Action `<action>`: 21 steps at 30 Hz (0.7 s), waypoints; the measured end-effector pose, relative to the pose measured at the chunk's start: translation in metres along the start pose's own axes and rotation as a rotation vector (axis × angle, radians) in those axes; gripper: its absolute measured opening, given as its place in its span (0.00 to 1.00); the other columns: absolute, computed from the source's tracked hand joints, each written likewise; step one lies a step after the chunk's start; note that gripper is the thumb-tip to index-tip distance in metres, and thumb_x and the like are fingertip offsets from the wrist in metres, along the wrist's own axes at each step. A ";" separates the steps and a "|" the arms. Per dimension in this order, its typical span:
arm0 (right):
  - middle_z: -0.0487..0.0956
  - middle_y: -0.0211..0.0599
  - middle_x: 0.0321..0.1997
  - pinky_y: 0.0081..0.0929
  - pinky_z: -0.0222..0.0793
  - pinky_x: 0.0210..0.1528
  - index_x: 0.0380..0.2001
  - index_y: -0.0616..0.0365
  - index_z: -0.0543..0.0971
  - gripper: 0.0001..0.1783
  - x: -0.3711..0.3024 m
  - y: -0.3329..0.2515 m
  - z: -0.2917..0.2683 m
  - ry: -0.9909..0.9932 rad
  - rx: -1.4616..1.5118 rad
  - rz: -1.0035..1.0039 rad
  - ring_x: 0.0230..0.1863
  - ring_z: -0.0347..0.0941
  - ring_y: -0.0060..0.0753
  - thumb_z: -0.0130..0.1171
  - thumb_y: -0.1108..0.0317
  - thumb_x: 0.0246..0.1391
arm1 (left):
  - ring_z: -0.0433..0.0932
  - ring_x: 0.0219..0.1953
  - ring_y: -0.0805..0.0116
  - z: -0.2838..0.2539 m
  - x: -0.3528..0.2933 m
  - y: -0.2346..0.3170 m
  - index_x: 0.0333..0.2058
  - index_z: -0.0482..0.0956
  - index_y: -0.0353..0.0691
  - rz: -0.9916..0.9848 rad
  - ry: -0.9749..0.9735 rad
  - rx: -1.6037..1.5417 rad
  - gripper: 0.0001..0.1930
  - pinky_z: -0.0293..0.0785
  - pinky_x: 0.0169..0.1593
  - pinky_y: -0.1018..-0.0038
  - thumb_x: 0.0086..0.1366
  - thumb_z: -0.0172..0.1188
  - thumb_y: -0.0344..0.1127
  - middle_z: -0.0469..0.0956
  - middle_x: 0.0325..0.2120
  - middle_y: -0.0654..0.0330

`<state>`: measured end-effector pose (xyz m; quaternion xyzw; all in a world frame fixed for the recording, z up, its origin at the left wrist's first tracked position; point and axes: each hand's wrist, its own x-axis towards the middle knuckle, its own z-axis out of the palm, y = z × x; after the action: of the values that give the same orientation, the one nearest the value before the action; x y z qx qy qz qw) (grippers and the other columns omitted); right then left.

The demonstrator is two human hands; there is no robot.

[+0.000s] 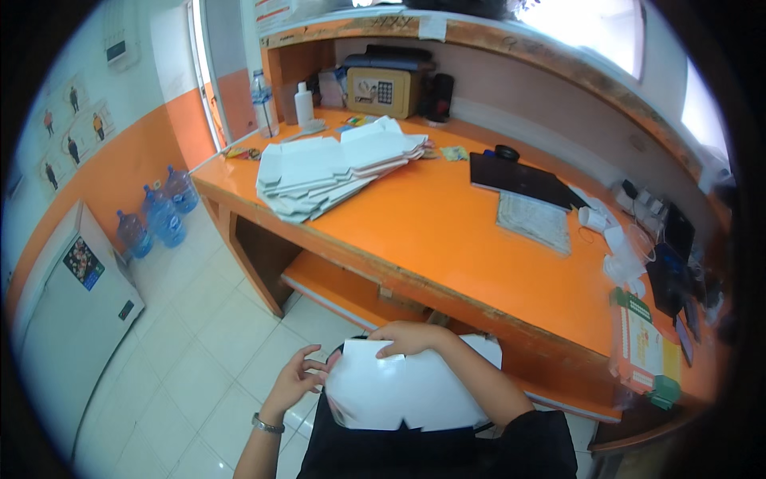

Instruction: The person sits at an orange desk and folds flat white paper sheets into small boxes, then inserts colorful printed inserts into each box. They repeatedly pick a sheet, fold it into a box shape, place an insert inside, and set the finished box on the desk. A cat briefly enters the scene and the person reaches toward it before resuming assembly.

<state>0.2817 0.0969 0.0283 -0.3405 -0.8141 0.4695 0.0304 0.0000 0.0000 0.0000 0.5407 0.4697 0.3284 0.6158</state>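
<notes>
A white cardboard sheet (403, 395), notched like a flat box blank, lies across my lap below the desk edge. My right hand (405, 338) reaches over from the right and grips its far edge, thumb on the white face and the other fingers curled over the top. My left hand (297, 382), with a metal watch on its wrist, is beside the sheet's left edge, where a pinkish strip shows. Its fingers are apart and bent; the fingertips come close to the edge, and I cannot tell whether they touch. A pile of similar white blanks (339, 166) sits on the desk's left part.
The orange desk (415, 231) stretches ahead. It carries a closed black laptop (523, 180), a grey flat pad (533, 222), a small safe (383, 92), bottles (304, 104) and a colourful carton (645, 347). Large water jugs (166, 222) and a white fridge (80, 311) stand left.
</notes>
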 end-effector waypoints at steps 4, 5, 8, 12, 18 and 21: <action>0.79 0.46 0.47 0.39 0.69 0.51 0.46 0.58 0.78 0.19 0.015 -0.020 0.045 -0.115 -0.234 0.033 0.51 0.75 0.46 0.62 0.62 0.52 | 0.80 0.33 0.67 0.019 -0.030 -0.037 0.55 0.70 0.37 0.090 0.099 0.362 0.23 0.76 0.40 0.72 0.62 0.60 0.34 0.81 0.38 0.56; 0.79 0.46 0.46 0.39 0.70 0.50 0.45 0.58 0.78 0.18 0.015 -0.025 0.061 -0.112 -0.262 0.055 0.49 0.75 0.47 0.62 0.62 0.52 | 0.80 0.32 0.69 0.020 -0.034 -0.045 0.53 0.73 0.36 0.116 0.113 0.458 0.20 0.75 0.39 0.72 0.62 0.60 0.34 0.81 0.37 0.57; 0.78 0.39 0.40 0.38 0.66 0.51 0.43 0.56 0.79 0.18 0.009 -0.028 0.100 0.113 -0.293 -0.050 0.46 0.73 0.45 0.64 0.61 0.50 | 0.79 0.37 0.68 -0.001 -0.047 -0.065 0.51 0.76 0.36 -0.045 0.071 0.187 0.18 0.73 0.43 0.74 0.64 0.59 0.37 0.81 0.39 0.59; 0.72 0.35 0.32 0.37 0.63 0.50 0.38 0.54 0.79 0.11 -0.009 -0.033 0.146 0.399 -0.433 -0.242 0.39 0.71 0.37 0.57 0.66 0.50 | 0.76 0.40 0.72 -0.029 -0.054 -0.072 0.52 0.76 0.37 -0.269 -0.308 -0.390 0.21 0.70 0.48 0.73 0.71 0.49 0.46 0.80 0.37 0.61; 0.70 0.33 0.33 0.44 0.62 0.58 0.37 0.54 0.78 0.10 -0.027 -0.044 0.186 0.543 -0.749 -0.417 0.41 0.70 0.33 0.56 0.66 0.51 | 0.72 0.33 0.78 -0.012 -0.017 -0.055 0.40 0.80 0.36 -0.243 -0.618 0.279 0.22 0.69 0.43 0.79 0.69 0.50 0.52 0.78 0.29 0.64; 0.73 0.35 0.42 0.52 0.55 0.63 0.41 0.54 0.77 0.15 -0.036 -0.043 0.177 0.404 -0.462 -0.353 0.52 0.69 0.37 0.59 0.60 0.52 | 0.68 0.29 0.80 -0.006 -0.004 -0.040 0.34 0.79 0.37 -0.208 -0.686 0.486 0.17 0.68 0.38 0.78 0.67 0.55 0.47 0.75 0.23 0.67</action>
<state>0.2212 -0.0697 -0.0270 -0.2784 -0.9227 0.1836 0.1935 -0.0108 -0.0097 -0.0380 0.6976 0.3536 -0.0541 0.6207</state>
